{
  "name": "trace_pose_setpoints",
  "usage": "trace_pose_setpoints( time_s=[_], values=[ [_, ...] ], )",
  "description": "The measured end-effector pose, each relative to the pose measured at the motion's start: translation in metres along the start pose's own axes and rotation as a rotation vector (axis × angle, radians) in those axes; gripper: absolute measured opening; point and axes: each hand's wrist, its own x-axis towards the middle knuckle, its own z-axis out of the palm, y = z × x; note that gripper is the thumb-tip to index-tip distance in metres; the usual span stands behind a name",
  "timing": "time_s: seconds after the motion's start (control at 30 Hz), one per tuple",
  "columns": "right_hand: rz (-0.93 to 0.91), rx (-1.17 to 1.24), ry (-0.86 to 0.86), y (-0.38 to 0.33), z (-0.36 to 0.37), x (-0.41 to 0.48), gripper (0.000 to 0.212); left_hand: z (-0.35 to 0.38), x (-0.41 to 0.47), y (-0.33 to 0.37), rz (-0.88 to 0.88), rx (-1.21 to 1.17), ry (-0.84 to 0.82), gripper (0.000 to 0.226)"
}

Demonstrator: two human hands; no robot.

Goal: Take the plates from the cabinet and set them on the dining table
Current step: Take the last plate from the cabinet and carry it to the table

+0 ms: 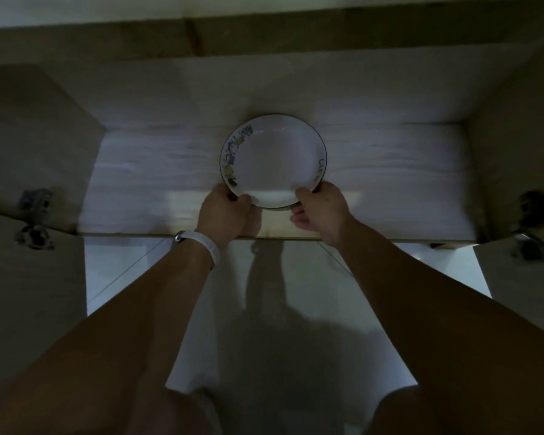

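Note:
A white plate (pixel 275 158) with a dark rim line and a floral pattern on its left side sits inside the open low cabinet, on its white shelf floor (pixel 390 171). My left hand (pixel 225 211) grips the plate's near left rim, thumb on top and fingers under. At the near right rim, my right hand (pixel 322 207) holds it the same way. A white band circles my left wrist. I cannot tell whether more plates lie stacked beneath.
The cabinet's two doors stand swung open, the left door (pixel 29 293) and the right door (pixel 522 277), each with metal hinges. A pale tiled floor (pixel 264 309) lies below the shelf edge between them. My knees show at the bottom.

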Motion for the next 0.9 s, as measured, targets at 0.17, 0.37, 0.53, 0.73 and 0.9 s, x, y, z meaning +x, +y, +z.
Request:
trace_pose_setpoints(
  time_s=[0.17,0.37,0.53,0.73,0.9],
  values=[
    [0.015,0.154,0.055,0.001,0.004,0.002,0.034,-0.002,-0.005,-0.004,-0.015,-0.074,-0.093,0.019],
    [-0.052,0.185,0.014,0.0,-0.004,-0.004,0.036,-0.012,-0.001,-0.01,-0.041,-0.149,-0.138,0.014],
    [-0.138,0.006,-0.105,-0.011,-0.025,-0.018,0.031,-0.033,0.004,0.002,-0.077,-0.215,-0.053,0.034],
    [-0.14,-0.132,-0.135,-0.021,-0.044,-0.041,0.024,-0.05,-0.009,0.009,0.05,-0.254,-0.136,0.03],
    [-0.225,-0.241,0.05,-0.017,-0.05,-0.044,0.021,-0.046,-0.023,0.017,0.05,-0.283,-0.169,0.028]
  ],
)
